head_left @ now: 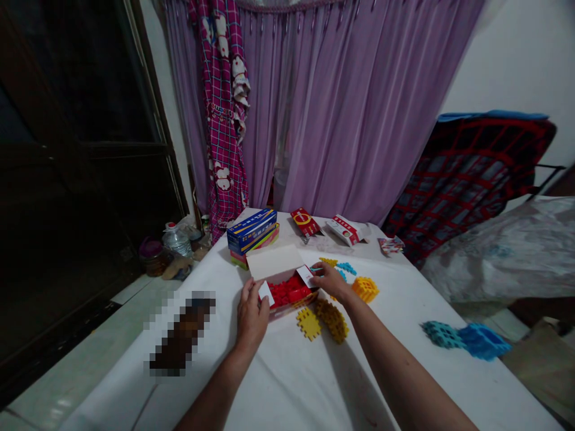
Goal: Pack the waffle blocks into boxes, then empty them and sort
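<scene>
An open cardboard box (275, 264) full of red plastic pieces (288, 291) lies on the white table (291, 377), its lid flap raised toward the back. My left hand (251, 311) rests at the box's near left end, fingers curled on a small white side flap. My right hand (329, 279) is at the box's right end, fingers pinching the other white flap. Yellow interlocking pieces (331, 319) lie just in front of the box and an orange-yellow block (365, 288) sits to the right of my right hand.
Blue pieces (467, 339) lie near the table's right edge. A stack of coloured boxes (251, 235) and small red-and-white cartons (345, 230) stand at the back. Purple curtains hang behind; bottles (176, 240) sit on the floor at left. A blurred dark patch is on the table's left.
</scene>
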`<state>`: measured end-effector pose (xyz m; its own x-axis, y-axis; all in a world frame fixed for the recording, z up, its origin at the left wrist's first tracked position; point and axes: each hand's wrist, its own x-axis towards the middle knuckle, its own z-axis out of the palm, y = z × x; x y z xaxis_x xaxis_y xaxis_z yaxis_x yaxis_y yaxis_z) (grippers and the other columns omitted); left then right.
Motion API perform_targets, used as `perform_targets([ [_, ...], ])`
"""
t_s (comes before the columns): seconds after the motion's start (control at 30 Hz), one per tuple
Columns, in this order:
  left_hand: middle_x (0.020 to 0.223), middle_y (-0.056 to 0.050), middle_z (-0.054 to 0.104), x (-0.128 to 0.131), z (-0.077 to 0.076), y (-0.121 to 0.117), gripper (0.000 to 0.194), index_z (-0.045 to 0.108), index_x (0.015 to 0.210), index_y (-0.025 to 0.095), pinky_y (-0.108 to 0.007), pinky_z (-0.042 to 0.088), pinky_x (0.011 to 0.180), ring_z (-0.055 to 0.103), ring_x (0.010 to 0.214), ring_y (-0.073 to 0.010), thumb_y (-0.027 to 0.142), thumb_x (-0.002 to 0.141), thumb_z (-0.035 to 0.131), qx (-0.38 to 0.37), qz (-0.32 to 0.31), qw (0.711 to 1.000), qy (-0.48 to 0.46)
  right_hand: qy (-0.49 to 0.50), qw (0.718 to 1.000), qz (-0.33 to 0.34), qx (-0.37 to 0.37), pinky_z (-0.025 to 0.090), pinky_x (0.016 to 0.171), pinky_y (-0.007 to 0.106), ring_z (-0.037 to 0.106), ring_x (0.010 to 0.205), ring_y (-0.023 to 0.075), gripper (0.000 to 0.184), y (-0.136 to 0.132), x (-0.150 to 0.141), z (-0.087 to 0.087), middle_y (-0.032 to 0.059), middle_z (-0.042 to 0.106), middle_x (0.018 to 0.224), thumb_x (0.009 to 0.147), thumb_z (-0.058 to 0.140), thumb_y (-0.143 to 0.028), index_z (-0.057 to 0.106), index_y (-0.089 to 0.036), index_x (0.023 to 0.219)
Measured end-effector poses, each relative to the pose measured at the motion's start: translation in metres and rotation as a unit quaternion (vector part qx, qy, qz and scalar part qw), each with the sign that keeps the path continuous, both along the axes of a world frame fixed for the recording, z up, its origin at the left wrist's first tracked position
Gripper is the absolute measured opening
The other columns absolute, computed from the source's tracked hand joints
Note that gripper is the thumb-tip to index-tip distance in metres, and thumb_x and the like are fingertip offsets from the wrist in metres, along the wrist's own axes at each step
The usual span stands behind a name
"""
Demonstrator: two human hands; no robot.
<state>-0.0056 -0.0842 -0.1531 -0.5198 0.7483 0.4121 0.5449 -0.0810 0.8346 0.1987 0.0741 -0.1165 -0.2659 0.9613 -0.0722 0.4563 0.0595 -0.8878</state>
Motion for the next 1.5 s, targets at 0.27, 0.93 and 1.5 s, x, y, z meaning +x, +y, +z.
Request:
perform_targets([
  [0.27, 0.137, -0.01, 0.057, -0.035, 0.014, 0.029, 0.084, 0.032, 0.147, 0.021, -0.035, 0.048, 0.1, 0.056, 0.122, -0.0234, 0.008, 0.066, 0.054, -0.108, -0.1, 0.958, -0.244, -0.055, 0.998, 0.036, -0.022, 0.052, 0.073, 0.028, 0.065, 0.084, 0.0178, 0.057, -0.009, 0.0, 0.004, 0.0046, 0.07, 0.1, 0.064, 0.07, -0.017, 0.06, -0.02, 0.121],
  [0.93, 0.131, -0.007, 0.06, -0.048, 0.02, 0.04, 0.079, 0.045, 0.131, 0.023, -0.031, 0.052, 0.089, 0.061, 0.114, -0.0226, 0.002, 0.057, 0.057, -0.076, -0.14, 0.956, -0.248, 0.103, 0.991, 0.079, 0.015, 0.049, 0.088, 0.036, 0.059, 0.109, 0.0232, 0.047, 0.004, -0.006, 0.051, 0.0025, 0.068, 0.117, 0.075, 0.062, -0.043, 0.067, -0.027, 0.119],
  [1.5, 0.138, -0.009, 0.057, -0.065, 0.05, 0.01, 0.049, 0.058, 0.129, 0.023, -0.04, 0.035, 0.11, 0.048, 0.13, -0.0238, 0.042, 0.084, 0.059, 0.004, -0.109, 0.986, -0.128, 0.135, 0.979, 0.152, -0.029, 0.048, 0.096, 0.043, 0.058, 0.117, 0.0252, 0.047, -0.022, 0.016, 0.038, 0.0063, 0.065, 0.125, 0.08, 0.061, -0.059, 0.067, -0.026, 0.114],
])
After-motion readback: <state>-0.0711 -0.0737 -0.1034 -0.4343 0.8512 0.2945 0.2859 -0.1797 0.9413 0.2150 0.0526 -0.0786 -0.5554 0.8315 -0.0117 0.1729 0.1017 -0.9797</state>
